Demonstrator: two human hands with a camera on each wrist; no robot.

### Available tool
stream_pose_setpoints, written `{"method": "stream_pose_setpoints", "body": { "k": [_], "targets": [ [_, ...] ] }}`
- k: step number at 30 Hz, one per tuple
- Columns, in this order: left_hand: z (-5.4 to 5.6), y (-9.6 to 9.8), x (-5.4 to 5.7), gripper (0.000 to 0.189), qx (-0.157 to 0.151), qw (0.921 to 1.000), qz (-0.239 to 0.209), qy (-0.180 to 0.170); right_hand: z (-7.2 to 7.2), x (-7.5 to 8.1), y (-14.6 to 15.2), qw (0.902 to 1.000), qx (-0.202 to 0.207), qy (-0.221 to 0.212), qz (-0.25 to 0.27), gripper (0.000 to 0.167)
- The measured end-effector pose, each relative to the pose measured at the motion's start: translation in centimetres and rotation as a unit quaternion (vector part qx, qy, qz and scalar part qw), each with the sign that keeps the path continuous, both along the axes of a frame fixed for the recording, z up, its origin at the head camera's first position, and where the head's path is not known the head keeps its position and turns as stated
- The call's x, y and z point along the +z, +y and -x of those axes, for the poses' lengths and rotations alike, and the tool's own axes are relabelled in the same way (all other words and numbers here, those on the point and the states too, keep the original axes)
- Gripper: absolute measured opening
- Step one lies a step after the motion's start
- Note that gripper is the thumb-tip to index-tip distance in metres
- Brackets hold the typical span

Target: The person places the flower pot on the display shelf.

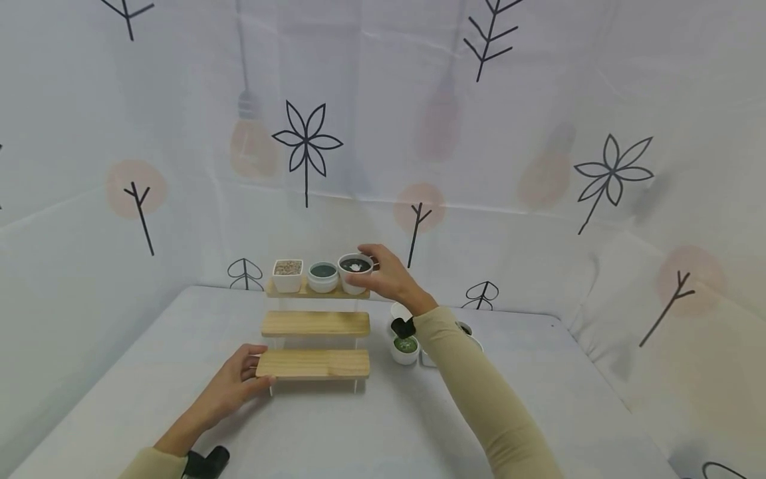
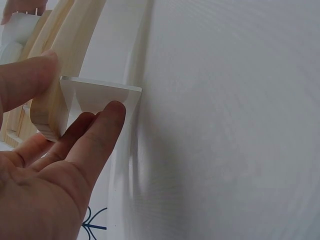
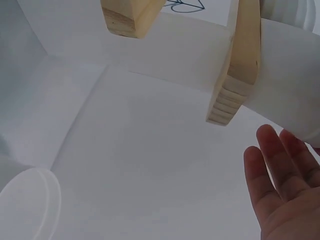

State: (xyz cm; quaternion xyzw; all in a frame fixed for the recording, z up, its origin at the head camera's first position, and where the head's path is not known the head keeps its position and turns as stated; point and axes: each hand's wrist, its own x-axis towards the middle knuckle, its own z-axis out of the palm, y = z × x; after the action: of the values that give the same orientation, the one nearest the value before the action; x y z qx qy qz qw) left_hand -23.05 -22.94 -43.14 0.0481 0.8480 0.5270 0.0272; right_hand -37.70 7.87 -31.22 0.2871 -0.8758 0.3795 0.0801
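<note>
My right hand [image 1: 391,276] holds a white cup [image 1: 354,265] with dark filling and a small white figure, at the right end of the top tier. The thumb is in front, the fingers behind. In the right wrist view the white cup [image 3: 290,85] is partly cut off beside the fingers. My left hand [image 1: 230,386] grips the left end of the bottom wooden tier [image 1: 314,364] of a three-tier stand. In the left wrist view its thumb lies on the wood and its fingers reach round by the clear support [image 2: 102,92].
On the top tier stand a square white pot [image 1: 288,276] of light grains and a round white bowl [image 1: 323,277] with dark green filling. The middle tier [image 1: 315,323] is bare wood. Right of the stand, a small green-filled pot [image 1: 405,350] and other containers sit partly behind my right arm.
</note>
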Motion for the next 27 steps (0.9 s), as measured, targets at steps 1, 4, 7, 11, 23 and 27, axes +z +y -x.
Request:
{"method": "stream_pose_setpoints", "body": {
  "k": [1,4,7,11,23,27],
  "targets": [
    [0.0,0.0,0.0,0.069,-0.001,1.0,0.001,-0.001,-0.1,0.0,0.2,1.0,0.0,-0.002,0.0,0.077],
    [0.1,0.1,0.0,0.069,0.0,1.0,0.001,-0.006,-0.5,0.0,1.1,1.0,0.001,-0.006,0.002,0.079],
    [0.1,0.2,0.0,0.069,-0.001,1.0,0.002,-0.005,-1.0,0.0,2.4,1.0,0.001,0.0,0.005,0.078],
    [0.1,0.1,0.1,0.07,-0.004,1.0,-0.002,-0.003,-1.8,0.2,4.3,0.9999,-0.01,0.013,-0.003,0.076],
    [0.1,-0.3,0.3,0.07,-0.004,1.0,0.0,-0.003,-5.2,-0.5,9.4,0.9981,-0.054,0.022,-0.021,0.076],
    [0.1,-0.3,0.4,0.07,-0.007,1.0,0.002,-0.003,-6.8,-1.4,11.0,0.9973,-0.067,0.02,-0.024,0.076]
  ]
}}
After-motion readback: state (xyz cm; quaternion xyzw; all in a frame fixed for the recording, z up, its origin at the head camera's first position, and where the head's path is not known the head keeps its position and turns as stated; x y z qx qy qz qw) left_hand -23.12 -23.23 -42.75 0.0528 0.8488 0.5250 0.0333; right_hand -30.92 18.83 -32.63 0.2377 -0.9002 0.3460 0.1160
